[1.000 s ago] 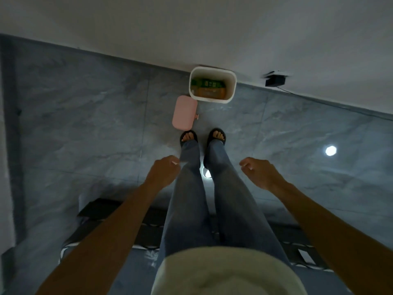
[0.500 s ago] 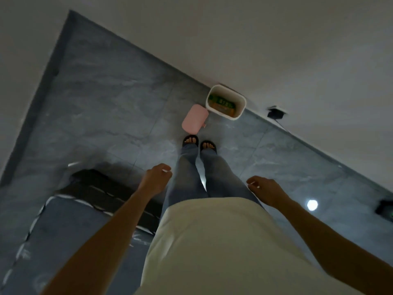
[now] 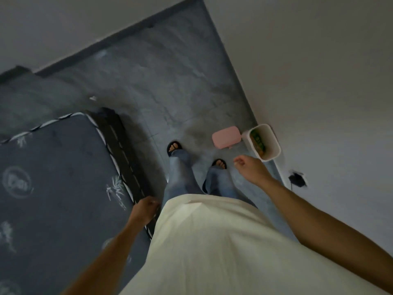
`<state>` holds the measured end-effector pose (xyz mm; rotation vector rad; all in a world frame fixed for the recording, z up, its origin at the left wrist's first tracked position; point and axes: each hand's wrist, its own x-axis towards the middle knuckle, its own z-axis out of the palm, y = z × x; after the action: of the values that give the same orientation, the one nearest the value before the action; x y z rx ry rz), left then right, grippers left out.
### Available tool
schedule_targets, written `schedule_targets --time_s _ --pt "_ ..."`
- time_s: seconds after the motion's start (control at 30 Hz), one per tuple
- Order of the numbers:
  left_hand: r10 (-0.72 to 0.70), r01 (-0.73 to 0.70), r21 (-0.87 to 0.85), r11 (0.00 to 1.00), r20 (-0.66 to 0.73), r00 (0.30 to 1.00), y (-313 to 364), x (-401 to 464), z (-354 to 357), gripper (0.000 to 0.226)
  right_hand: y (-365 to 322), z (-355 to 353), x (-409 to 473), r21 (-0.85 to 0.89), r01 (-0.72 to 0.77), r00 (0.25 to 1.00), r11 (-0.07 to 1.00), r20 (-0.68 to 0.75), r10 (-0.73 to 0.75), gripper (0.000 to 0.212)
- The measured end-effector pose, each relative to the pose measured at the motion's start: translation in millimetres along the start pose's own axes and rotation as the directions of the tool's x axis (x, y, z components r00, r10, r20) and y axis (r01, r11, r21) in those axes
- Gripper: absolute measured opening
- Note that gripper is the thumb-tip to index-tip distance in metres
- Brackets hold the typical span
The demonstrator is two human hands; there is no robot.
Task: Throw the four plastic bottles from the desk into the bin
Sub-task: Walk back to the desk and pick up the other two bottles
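At the right edge of the frame, against the pale wall, stands the white bin, open at the top, with green and orange packaging showing inside; whether that is one bottle or several cannot be told through the blur. Just left of the bin, flat on the grey tiled floor, lies a pink lid, its near corner almost touching the bin's wall.

Below the lid, toward the middle of the frame, two feet in dark sandals are planted on the floor, the left foot higher in the frame than the right foot, both under blue jeans. A cream top fills the lower middle of the frame.

The right hand hangs in the air below the bin and right of the right foot, fingers loosely curled with thumb and forefinger near each other, gripping nothing that can be seen. The left hand sits at the lower centre-left, beside the cream top and over the edge of the mattress, fingers curled inward; it also appears to grip nothing.

Filling the lower left of the frame is a dark mattress with white printed leaf patterns and a black-and-white piped border. At the far right, low on the wall, a dark plug sits at a socket. No desk surface is in view.
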<state>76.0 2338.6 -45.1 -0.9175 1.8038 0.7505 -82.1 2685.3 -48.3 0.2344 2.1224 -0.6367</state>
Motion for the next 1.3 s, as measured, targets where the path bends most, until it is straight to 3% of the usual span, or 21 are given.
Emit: schedule_targets --time_s 0.13,0.3,0.77,0.93,1.07,1.3 --pt "-0.033 0.034 -0.047 0.998 0.015 0.999 -35 2 -20 0.022 -84 -5 34 -0.071 0.090 0.996 0.993 0.007 -0.090 0.021" --pt "-0.073 0.072 -0.188 0.980 -0.001 0.997 -43 29 -73 0.019 -160 5 57 -0.066 0.098 0.995 0.993 0.034 -0.096 0.021" --pt "0.109 -0.188 -0.408 0.893 -0.209 0.972 80 132 -275 0.029 -208 -42 106 -0.129 -0.128 0.987 0.983 0.086 0.139 0.026" --pt "0.037 -0.154 -0.478 0.865 -0.244 0.969 100 159 -330 0.028 -291 -86 171 -0.318 -0.054 0.982 0.947 0.152 0.108 0.029" --pt "-0.084 -0.074 -0.550 0.832 -0.256 0.963 95 166 -351 0.026 -385 -105 229 -0.338 0.042 0.986 0.940 0.166 0.016 0.024" --pt "-0.271 0.095 -0.707 0.701 -0.141 0.952 63 155 -343 0.023 -591 -77 300 -0.492 0.350 0.925 0.798 0.318 -0.209 0.025"
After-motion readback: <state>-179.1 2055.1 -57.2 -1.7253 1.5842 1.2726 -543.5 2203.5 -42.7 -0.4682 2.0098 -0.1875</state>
